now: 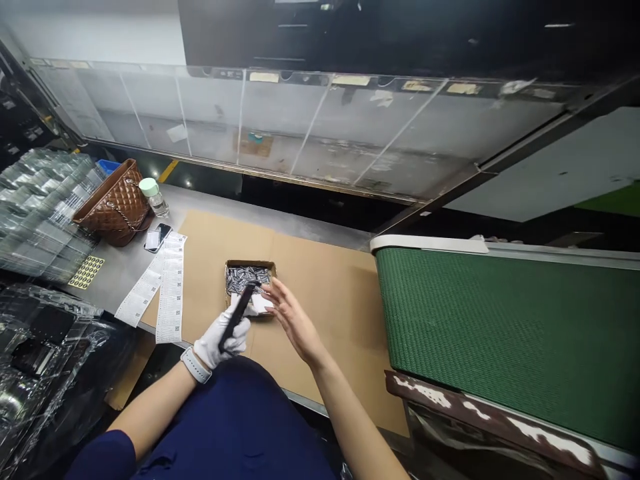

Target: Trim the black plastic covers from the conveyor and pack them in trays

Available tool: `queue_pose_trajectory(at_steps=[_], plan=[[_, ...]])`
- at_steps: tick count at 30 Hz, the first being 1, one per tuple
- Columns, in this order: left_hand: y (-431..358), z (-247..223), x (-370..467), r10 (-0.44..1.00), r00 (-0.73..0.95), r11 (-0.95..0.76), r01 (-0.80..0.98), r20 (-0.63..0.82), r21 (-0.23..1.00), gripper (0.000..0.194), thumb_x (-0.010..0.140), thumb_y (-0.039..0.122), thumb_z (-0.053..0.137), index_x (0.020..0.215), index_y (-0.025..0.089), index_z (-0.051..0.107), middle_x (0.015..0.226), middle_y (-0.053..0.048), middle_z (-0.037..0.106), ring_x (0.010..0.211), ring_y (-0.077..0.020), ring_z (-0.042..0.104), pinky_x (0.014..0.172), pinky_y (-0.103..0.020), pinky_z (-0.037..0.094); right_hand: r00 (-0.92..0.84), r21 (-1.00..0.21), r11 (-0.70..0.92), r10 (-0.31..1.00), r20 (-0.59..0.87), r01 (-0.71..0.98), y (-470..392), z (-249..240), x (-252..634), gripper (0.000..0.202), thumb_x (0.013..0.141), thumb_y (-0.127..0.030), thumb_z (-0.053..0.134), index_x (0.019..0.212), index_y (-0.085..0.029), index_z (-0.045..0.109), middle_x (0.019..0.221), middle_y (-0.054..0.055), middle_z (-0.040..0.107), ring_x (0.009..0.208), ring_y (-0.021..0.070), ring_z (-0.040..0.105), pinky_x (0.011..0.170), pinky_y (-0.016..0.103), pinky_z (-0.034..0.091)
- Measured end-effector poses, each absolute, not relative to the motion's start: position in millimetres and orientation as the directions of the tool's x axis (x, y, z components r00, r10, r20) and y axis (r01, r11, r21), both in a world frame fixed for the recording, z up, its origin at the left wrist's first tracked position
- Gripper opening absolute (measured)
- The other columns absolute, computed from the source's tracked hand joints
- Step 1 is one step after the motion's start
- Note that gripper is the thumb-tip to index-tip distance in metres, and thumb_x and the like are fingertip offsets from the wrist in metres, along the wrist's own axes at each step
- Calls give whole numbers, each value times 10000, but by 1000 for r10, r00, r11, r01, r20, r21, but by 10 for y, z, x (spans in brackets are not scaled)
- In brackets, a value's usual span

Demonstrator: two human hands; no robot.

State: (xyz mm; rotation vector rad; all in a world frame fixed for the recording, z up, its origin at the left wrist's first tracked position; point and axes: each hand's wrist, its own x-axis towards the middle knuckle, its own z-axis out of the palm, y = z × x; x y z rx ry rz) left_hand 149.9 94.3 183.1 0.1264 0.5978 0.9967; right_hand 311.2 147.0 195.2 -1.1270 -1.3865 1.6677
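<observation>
My left hand, in a white glove with a grey watch strap at the wrist, is closed around a long, flat black part. The part slants up and away from me. Close to its upper end is my bare right hand, with fingers stretched out and slightly apart; whether a fingertip touches the part I cannot tell. Behind both hands stands a small open cardboard box full of small metallic pieces. A white piece lies at the box's near side, partly hidden by my fingers.
Brown cardboard covers the table. To the left are printed label strips, a phone, a bottle, a brown quilted bag, yellow stickers and stacked clear trays. A green conveyor belt borders the right.
</observation>
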Motion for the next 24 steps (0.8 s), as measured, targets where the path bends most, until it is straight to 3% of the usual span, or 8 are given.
queue_pose_trajectory(at_steps=[2, 3, 6, 8, 11, 15, 19, 24], plan=[[889, 1684, 1429, 770, 547, 632, -723, -328, 278, 266, 908, 307, 459, 882, 117, 643, 424, 79, 393, 210, 0, 182, 275, -143, 186, -480, -986, -160, 863, -159, 38, 1473, 1907, 2999, 783, 753, -693, 494, 1398, -282, 325, 1399, 101, 461, 1281, 228, 436, 1006, 399, 410], [865, 1633, 1408, 733, 614, 677, -697, -293, 235, 288, 905, 331, 460, 867, 113, 644, 414, 74, 391, 206, -2, 179, 273, -148, 178, -522, -989, -146, 841, -145, 39, 1484, 1911, 2946, 778, 740, -691, 516, 1382, -279, 361, 1369, 96, 496, 1264, 232, 454, 1003, 401, 414], [816, 1587, 1373, 653, 690, 754, -632, -313, 179, 367, 875, 450, 476, 885, 128, 652, 509, -16, 556, 300, -84, 434, 359, -211, 358, -597, -991, -104, 791, -135, 86, 1557, 2003, 2812, 584, 768, -609, 548, 1230, -253, 555, 1201, 70, 623, 1139, 226, 555, 984, 388, 432], [798, 1626, 1329, 651, 668, 750, -639, -360, 170, 458, 830, 544, 493, 983, 139, 641, 766, -100, 679, 563, -201, 636, 553, -331, 492, -623, -984, -62, 767, -155, 169, 1618, 2081, 2741, 423, 800, -515, 555, 1107, -237, 640, 1101, 55, 663, 1055, 212, 594, 971, 381, 440], [796, 1729, 1208, 680, 639, 722, -667, -359, 183, 616, 744, 610, 553, 1055, 82, 613, 1003, -168, 676, 873, -308, 660, 791, -442, 476, -652, -967, 22, 742, -153, 252, 1670, 2135, 2636, 343, 793, -433, 590, 1056, -227, 665, 1063, 54, 668, 1026, 208, 598, 972, 393, 434], [902, 1875, 1080, 821, 421, 534, -804, -385, 260, 393, 709, 353, 618, 975, 66, 640, 845, -119, 710, 807, -245, 670, 815, -372, 476, -510, -989, -7, 857, -81, 146, 1577, 2044, 2513, 654, 735, -521, 643, 1308, -253, 479, 1314, 92, 525, 1222, 229, 482, 1062, 422, 345], [1077, 1955, 1118, 890, 129, 277, -915, -438, 293, 370, 707, 331, 516, 956, 92, 648, 835, -113, 712, 885, -279, 664, 858, -425, 483, -638, -979, -205, 753, -161, 5, 1363, 1869, 2482, 1080, 625, -572, 729, 1468, -262, 129, 1509, 121, 257, 1350, 246, 334, 1083, 406, 336], [1113, 1911, 1260, 881, 81, 217, -945, -466, 246, 355, 680, 344, 528, 899, 94, 652, 812, -118, 708, 941, -296, 649, 893, -434, 481, -505, -985, -166, 847, -166, 44, 1206, 1678, 2463, 985, 674, -590, 679, 1456, -295, 160, 1517, 88, 249, 1382, 240, 269, 1119, 419, 285]])
